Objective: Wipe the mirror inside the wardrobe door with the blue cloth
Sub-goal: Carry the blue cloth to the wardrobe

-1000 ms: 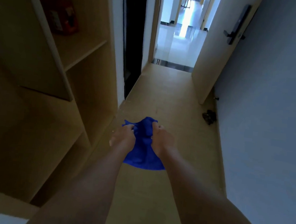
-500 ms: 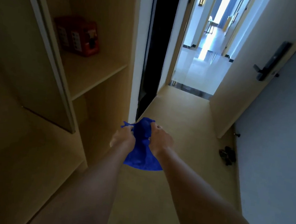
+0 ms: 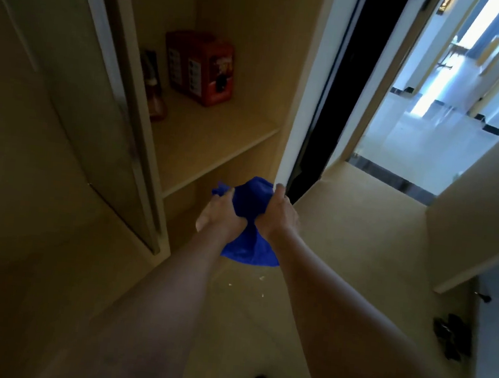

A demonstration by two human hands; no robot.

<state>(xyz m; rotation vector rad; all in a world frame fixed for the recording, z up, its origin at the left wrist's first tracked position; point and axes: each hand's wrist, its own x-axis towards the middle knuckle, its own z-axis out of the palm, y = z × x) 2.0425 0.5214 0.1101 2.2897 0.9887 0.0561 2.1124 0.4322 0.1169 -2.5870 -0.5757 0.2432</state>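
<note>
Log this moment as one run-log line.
phase: pre-wipe | left hand: gripping blue cloth | right hand: gripping same cloth | cloth: bunched, held in air before the wardrobe shelf | mirror contact: none

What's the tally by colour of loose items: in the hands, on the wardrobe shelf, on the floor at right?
Blue: 1, crumpled blue cloth, gripped by left hand and right hand
Red: 1, red printed box on wooden shelf
Dark: 1, dark object on the floor; blurred
Total: 3
</note>
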